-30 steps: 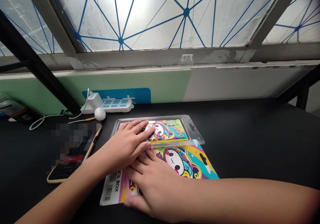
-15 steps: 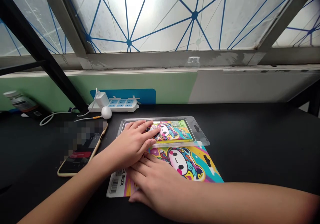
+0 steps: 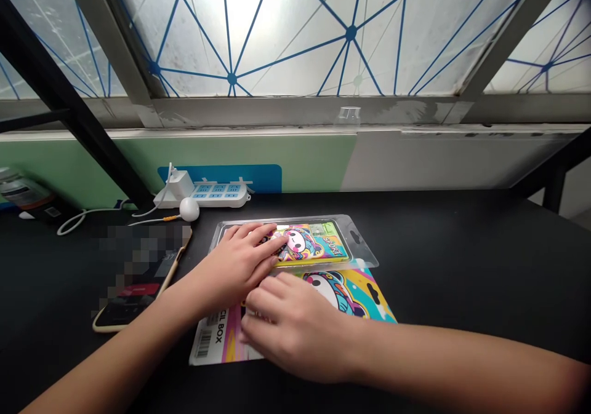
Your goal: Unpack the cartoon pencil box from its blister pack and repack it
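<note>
A colourful cartoon pencil box lies in a clear plastic blister tray on the desk. My left hand rests flat on the box's left part, fingers spread. Below the tray, and partly under its front edge, is a printed backing card reading "CIL BOX", with a barcode at its left corner. Over the middle of this card, my right hand has its fingers curled in. Its fingertips are mostly hidden, so whatever it may pinch cannot be made out.
Left of the card lies a phone, partly pixelated. Behind it are a white power strip with a plug and a round white object on a cable. A bottle stands at the far left. A window sill runs behind the desk.
My right hand has risen slightly and its fingers have curled in from lying flat on the card. My left hand stays on the pencil box. The view has shifted slightly right.
</note>
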A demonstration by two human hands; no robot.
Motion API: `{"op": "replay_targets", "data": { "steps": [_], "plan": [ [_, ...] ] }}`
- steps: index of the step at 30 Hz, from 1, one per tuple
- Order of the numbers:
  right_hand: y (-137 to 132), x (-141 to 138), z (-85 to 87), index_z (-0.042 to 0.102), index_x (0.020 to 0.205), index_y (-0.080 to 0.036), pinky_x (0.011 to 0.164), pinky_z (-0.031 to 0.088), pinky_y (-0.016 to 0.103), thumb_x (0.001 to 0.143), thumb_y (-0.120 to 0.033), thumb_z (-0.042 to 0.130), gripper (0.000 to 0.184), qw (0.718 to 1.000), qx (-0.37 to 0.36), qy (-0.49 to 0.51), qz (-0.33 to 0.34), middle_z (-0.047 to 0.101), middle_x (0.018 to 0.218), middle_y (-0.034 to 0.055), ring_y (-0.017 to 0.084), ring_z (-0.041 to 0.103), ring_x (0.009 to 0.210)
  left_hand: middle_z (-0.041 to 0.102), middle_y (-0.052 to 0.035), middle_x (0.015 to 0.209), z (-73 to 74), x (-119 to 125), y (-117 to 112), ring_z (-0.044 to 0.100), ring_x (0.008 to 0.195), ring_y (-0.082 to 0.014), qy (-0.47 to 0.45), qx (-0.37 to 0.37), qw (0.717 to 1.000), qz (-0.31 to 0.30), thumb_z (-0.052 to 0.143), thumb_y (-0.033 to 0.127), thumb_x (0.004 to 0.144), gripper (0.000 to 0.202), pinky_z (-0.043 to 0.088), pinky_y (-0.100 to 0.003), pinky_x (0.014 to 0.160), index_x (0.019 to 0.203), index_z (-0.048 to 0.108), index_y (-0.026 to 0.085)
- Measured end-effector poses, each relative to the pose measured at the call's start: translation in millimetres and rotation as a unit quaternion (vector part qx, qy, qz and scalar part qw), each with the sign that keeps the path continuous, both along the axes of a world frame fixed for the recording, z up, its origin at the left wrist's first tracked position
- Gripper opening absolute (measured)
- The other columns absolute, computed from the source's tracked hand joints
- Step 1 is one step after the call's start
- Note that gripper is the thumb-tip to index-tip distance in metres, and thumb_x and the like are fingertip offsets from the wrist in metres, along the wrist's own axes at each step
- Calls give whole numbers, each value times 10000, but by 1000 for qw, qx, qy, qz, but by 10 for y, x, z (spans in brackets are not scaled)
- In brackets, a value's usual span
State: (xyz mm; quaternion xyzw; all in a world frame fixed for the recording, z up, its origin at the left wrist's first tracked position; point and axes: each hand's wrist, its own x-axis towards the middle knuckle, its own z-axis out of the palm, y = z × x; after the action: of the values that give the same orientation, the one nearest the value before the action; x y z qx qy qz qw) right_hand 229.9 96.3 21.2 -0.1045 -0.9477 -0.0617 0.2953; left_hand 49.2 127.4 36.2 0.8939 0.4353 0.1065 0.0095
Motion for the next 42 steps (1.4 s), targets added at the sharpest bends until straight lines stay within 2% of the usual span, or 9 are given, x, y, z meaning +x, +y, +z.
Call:
{"op": "replay_targets", "data": {
  "steps": [4, 7, 12, 18, 28, 32, 36, 39, 42],
  "plan": [
    [386, 331, 204, 684, 847, -169, 710, 440, 345, 1007, -239, 488, 262, 988, -51, -7, -144, 635, 835, 78, 206, 553, 773, 485, -113, 1557, -7, -3, 3, 446, 1397, -303, -10, -8, 1000, 12, 393, 363, 1055, 512, 362, -522, 1132, 1542, 400, 205],
    [697, 718, 324, 694, 982, -187, 722, 477, 343, 965, -303, 583, 162, 945, -191, -62, -259, 646, 999, 89, 222, 608, 865, 485, -137, 1548, 8, 8, 0, 454, 1390, -299, -8, -11, 1000, 25, 376, 409, 1063, 558, 367, -512, 1123, 1567, 330, 175],
    [950, 1144, 361, 676, 1124, -191, 877, 521, 412, 859, -606, 667, 493, 906, -320, -91, -261, 605, 1123, 113, 277, 598, 1037, 501, -134, 1531, 47, 21, -13, 454, 1393, -298, -12, -18, 999, 31, 395, 412, 1059, 560, 355, -492, 1129, 1565, 324, 182],
    [962, 1196, 392, 619, 1294, -210, 980, 511, 440, 764, -686, 719, 719, 882, -384, -137, -236, 531, 1234, 118, 304, 556, 1145, 500, -135, 1535, 80, 27, -16, 449, 1397, -305, -8, -30, 999, 39, 415, 403, 1052, 558, 324, -505, 1143, 1556, 344, 173],
    [934, 1163, 362, 621, 1171, -239, 1010, 483, 504, 651, -669, 814, 702, 897, -347, -91, -259, 524, 1246, 115, 341, 500, 1213, 546, -123, 1493, 101, -40, -2, 481, 1356, -308, -26, 7, 998, 57, 496, 453, 1020, 605, 376, -513, 1090, 1551, 344, 205],
    [856, 1102, 388, 585, 1077, -249, 991, 472, 532, 653, -531, 855, 576, 916, -289, -65, -271, 584, 1240, 110, 354, 511, 1208, 627, -127, 1381, 154, -173, 65, 560, 1257, -331, -21, 35, 996, 83, 563, 513, 974, 579, 421, -536, 1039, 1462, 484, 210],
    [738, 1056, 320, 561, 1090, -261, 1031, 435, 580, 668, -410, 858, 537, 915, -268, -39, -299, 659, 1247, 95, 359, 565, 1205, 677, -136, 1286, 216, -319, 152, 647, 1130, -329, -42, -3, 994, 102, 662, 574, 895, 649, 513, -476, 937, 1415, 549, 203],
    [624, 1034, 277, 551, 1051, -259, 1123, 340, 610, 718, -332, 847, 452, 935, -218, -2, -282, 698, 1130, 63, 309, 639, 1088, 703, -114, 1201, 287, -346, 168, 684, 1034, -296, -67, -11, 994, 86, 743, 531, 847, 614, 544, -421, 882, 1353, 602, 212],
    [462, 1027, 318, 578, 1046, -255, 1022, 453, 553, 819, -288, 770, 300, 951, -152, 74, -259, 683, 1051, 70, 293, 643, 1018, 698, -105, 1121, 405, -282, 23, 666, 996, -292, -53, 70, 995, 44, 767, 400, 858, 512, 537, -425, 858, 1310, 626, 204]
  ]
}}
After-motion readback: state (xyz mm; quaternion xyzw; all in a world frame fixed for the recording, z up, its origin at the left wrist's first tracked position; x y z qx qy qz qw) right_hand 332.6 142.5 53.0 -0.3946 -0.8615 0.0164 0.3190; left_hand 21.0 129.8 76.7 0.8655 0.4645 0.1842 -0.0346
